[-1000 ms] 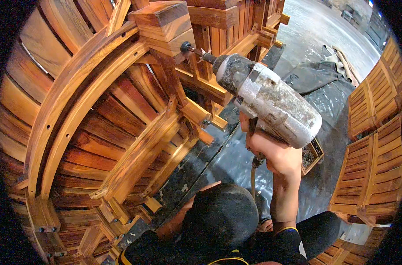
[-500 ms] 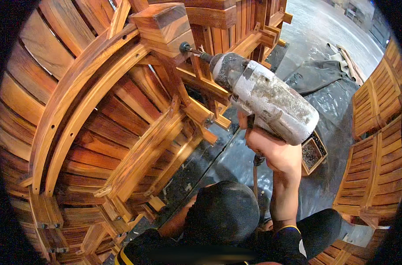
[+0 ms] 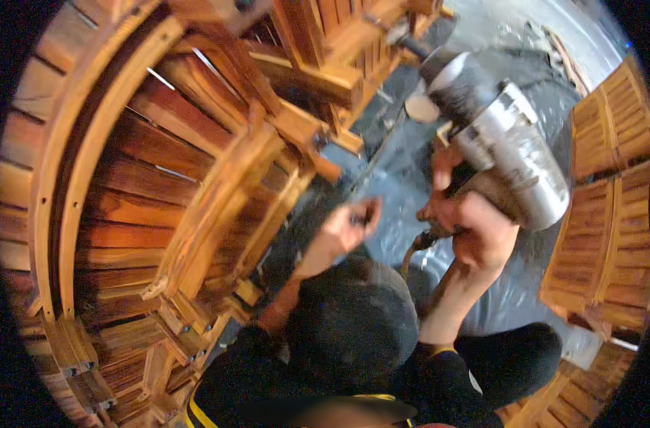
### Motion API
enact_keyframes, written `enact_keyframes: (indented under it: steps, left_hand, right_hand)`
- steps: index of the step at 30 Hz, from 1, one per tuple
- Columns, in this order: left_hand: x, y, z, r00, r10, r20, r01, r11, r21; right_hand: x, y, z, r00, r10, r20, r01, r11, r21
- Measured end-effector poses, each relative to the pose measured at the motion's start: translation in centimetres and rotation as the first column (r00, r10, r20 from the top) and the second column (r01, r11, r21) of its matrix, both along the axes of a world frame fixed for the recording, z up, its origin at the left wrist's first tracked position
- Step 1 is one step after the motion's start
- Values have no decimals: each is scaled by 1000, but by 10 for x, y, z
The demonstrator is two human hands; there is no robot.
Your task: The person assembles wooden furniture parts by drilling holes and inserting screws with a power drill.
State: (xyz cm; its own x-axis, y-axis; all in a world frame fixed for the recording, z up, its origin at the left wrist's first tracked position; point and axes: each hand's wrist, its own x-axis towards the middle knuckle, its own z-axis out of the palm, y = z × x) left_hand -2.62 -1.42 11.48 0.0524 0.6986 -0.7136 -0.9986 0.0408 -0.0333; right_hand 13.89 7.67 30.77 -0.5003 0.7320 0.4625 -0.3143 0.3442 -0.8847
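Observation:
My right hand (image 3: 482, 221) is wrapped round the grip of a worn, silver-grey impact wrench (image 3: 518, 153) with a hose (image 3: 408, 257) at its handle. The wrench points up and away, its front end blurred and apart from the wooden frame. My left hand (image 3: 348, 227) is raised over the floor, left of the right hand. Its fingers are curled together around something small and dark, too blurred to name. To the left stands a large slatted wooden piece (image 3: 136, 228) with curved rails (image 3: 54, 171) and a straight beam (image 3: 218, 200); the left hand is apart from it.
Further wooden frames (image 3: 332, 78) stand at the far middle. Slatted wooden panels (image 3: 589, 250) line the right side. Dark sheeting (image 3: 546, 78) lies on the floor beyond the wrench. A pale round thing (image 3: 421, 109) shows beside the wrench's front.
The wrench has come off the bolt at the block's corner and moved right with my right hand. My left hand has come up into view. The wooden piece sits further left in view.

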Motion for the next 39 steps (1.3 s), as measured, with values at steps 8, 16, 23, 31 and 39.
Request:
enact_keyframes:
  steps: [8, 16, 23, 31, 39]
  left_hand:
    - [-13, 93, 19, 921, 24, -389, 213, 805, 553]
    - [1, 100, -2, 983, -12, -183, 111, 832, 544]
    - [2, 98, -3, 989, -40, -145, 97, 905, 414]
    - [3, 92, -49, 962, -229, -149, 268, 900, 344]
    - [37, 80, -62, 918, -329, -222, 342, 939, 23]
  right_hand:
    - [36, -1, -51, 975, -164, -150, 51, 822, -568]
    - [53, 1, -79, 984, -167, -69, 63, 673, -737]
    - [55, 14, -102, 980, -196, -36, 93, 610, -787]
    - [73, 33, -265, 965, -146, -217, -191, 175, -966]
    - [97, 15, -339, 947, -142, 287, 306, 134, -943]
